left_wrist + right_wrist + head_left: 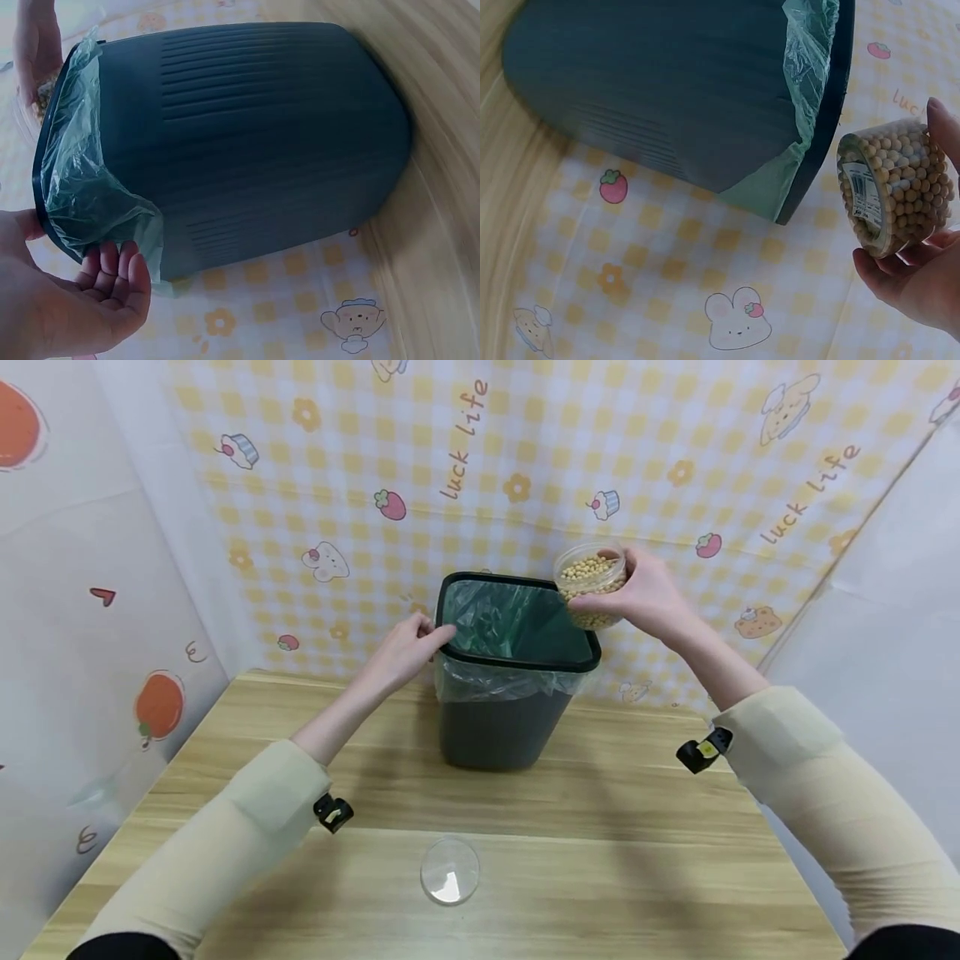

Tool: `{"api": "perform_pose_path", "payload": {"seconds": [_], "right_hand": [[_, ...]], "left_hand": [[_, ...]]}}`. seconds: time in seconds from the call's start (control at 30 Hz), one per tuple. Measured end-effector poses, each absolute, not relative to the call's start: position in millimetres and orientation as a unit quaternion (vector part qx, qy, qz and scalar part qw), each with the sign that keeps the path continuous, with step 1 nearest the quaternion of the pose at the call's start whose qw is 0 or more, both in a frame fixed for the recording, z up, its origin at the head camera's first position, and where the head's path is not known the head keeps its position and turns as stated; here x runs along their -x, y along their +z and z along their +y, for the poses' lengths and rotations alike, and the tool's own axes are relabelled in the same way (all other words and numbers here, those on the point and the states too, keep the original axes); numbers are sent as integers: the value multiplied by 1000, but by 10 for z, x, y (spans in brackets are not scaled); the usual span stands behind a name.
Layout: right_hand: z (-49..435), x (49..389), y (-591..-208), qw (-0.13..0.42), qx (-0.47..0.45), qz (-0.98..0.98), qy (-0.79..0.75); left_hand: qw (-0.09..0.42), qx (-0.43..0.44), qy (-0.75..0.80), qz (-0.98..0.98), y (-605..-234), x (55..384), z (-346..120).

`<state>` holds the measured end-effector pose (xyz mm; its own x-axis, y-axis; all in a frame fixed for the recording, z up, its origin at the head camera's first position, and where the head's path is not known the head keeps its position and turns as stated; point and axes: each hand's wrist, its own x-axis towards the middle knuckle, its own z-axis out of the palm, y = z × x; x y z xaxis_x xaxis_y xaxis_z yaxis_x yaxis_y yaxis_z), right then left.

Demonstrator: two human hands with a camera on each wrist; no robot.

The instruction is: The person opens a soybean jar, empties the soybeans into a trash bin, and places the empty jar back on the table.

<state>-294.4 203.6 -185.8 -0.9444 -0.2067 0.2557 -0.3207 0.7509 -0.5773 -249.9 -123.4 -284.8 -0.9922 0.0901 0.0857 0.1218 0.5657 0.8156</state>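
Observation:
A dark trash can (495, 731) stands on the table, lined with a thin clear-green bag (480, 683) folded over its black rim. My left hand (405, 650) grips the rim at its left corner, thumb on top and fingers curled below against the bag (97, 202). In my right hand (654, 597) is a clear round jar (591, 597) filled with yellowish soybeans, held around its side. The jar has no lid on and its mouth faces up. It overlaps the can's right rear corner in the head view. A label (864, 196) shows on the jar's bottom.
A clear round lid (450, 872) lies on the wooden table (570, 893) near the front. Behind the can hangs a yellow checked cloth (517, 535) with cartoon prints. White sheeting (82, 610) closes off the left side.

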Motion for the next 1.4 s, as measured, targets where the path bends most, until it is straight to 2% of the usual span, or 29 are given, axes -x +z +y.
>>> {"api": "perform_pose_path", "payload": {"seconds": [0.2, 0.53, 0.83, 1.4], "right_hand": [[1902, 3036, -1887, 96, -162, -946, 264], [1779, 3148, -1884, 103, -187, -950, 227], [1700, 3216, -1863, 83, -196, -958, 192], [1569, 3284, -1844, 89, -239, -962, 95]], "left_hand": [[20, 26, -468, -883, -2870, 2524, -1189], [6, 18, -508, -861, -2882, 2571, -1154], [14, 23, -550, -835, -2945, 2592, -1146], [34, 14, -566, -823, -2997, 2574, -1093]]}}
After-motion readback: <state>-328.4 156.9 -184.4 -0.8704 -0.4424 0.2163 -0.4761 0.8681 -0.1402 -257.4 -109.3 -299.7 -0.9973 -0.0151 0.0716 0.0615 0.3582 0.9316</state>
